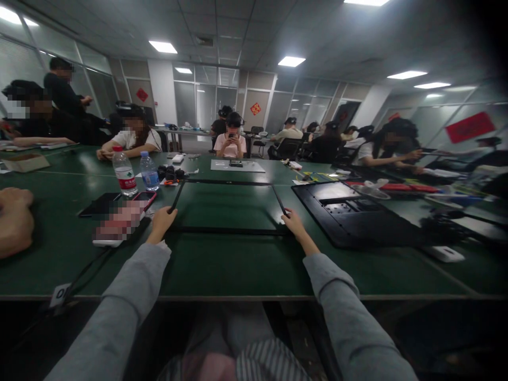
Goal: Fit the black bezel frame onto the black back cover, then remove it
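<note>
A thin black rectangular frame lies flat on the green table in front of me. My left hand grips its near left corner. On the near right corner my right hand is closed around the bar. Both my arms wear grey sleeves. Through the frame the green table top shows.
Right of the frame lies a large black panel. Two water bottles and phones stand to the left, beside another person's fist. A small white box sits at right. Several people sit around the far tables.
</note>
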A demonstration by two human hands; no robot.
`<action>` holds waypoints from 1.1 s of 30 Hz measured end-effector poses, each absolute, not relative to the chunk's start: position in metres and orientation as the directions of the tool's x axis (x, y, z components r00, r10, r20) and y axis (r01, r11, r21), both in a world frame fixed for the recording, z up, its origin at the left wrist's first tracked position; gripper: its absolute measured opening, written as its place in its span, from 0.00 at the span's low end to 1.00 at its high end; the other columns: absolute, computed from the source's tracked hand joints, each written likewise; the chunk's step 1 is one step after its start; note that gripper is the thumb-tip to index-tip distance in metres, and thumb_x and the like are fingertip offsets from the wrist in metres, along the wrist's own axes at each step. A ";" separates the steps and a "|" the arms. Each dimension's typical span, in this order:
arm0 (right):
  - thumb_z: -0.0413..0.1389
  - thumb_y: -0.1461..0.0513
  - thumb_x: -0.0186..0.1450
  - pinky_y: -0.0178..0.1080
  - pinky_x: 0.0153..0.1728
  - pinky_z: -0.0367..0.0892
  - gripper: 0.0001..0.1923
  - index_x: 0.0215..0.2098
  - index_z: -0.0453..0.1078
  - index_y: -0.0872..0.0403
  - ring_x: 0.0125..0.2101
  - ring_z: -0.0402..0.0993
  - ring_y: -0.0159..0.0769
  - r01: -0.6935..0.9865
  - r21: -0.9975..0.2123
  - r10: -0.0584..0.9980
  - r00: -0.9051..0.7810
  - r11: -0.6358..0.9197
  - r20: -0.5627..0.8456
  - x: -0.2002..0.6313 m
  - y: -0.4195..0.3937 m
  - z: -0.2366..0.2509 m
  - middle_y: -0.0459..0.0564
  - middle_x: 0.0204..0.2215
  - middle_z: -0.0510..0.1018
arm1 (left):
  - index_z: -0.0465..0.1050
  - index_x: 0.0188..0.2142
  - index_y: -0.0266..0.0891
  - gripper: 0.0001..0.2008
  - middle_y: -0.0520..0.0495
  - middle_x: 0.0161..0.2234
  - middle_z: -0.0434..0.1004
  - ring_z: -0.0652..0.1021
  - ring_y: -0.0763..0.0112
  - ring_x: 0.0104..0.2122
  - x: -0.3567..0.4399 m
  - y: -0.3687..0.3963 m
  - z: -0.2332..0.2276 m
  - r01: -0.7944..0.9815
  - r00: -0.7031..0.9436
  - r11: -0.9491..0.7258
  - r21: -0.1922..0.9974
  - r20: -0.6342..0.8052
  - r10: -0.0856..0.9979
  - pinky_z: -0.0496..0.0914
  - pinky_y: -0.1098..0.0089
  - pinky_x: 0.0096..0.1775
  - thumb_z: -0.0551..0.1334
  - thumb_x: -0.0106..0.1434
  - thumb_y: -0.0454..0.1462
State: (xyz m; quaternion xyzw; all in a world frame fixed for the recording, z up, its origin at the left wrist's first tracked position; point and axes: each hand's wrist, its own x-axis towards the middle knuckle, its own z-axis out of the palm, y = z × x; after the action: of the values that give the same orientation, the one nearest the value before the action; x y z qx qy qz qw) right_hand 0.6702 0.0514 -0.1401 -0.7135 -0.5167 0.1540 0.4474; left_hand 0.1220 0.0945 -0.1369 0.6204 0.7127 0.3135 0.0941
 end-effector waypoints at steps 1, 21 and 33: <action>0.58 0.60 0.58 0.48 0.48 0.74 0.26 0.55 0.74 0.57 0.34 0.79 0.44 0.569 -0.821 0.881 0.410 -0.044 0.237 0.671 0.052 -0.140 0.50 0.31 0.82 | 0.83 0.52 0.36 0.21 0.34 0.48 0.85 0.82 0.47 0.50 0.122 0.093 -0.137 0.842 -0.208 0.034 0.539 0.265 0.941 0.73 0.59 0.48 0.59 0.70 0.45; 0.49 0.61 0.71 0.50 0.61 0.70 0.27 0.66 0.72 0.53 0.59 0.77 0.51 0.861 -0.495 0.917 0.283 -0.114 0.281 0.667 0.056 -0.155 0.58 0.58 0.81 | 0.83 0.54 0.40 0.24 0.34 0.55 0.80 0.81 0.48 0.52 0.124 0.083 -0.136 0.924 -0.205 0.109 0.366 0.234 0.950 0.74 0.60 0.46 0.55 0.72 0.50; 0.51 0.63 0.62 0.53 0.60 0.69 0.24 0.54 0.78 0.56 0.53 0.78 0.48 0.763 -0.644 0.796 0.349 0.066 0.495 0.681 0.054 -0.140 0.60 0.50 0.83 | 0.79 0.59 0.36 0.26 0.31 0.57 0.78 0.78 0.45 0.57 0.123 0.085 -0.134 0.909 -0.129 -0.032 0.416 0.352 0.927 0.70 0.53 0.57 0.59 0.69 0.48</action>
State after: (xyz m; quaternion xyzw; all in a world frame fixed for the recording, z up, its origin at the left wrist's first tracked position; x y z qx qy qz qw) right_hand 0.6812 0.0539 -0.1400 -0.6832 -0.5702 0.0183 0.4557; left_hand 0.1225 0.0846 -0.1339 0.6597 0.6956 0.2839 0.0161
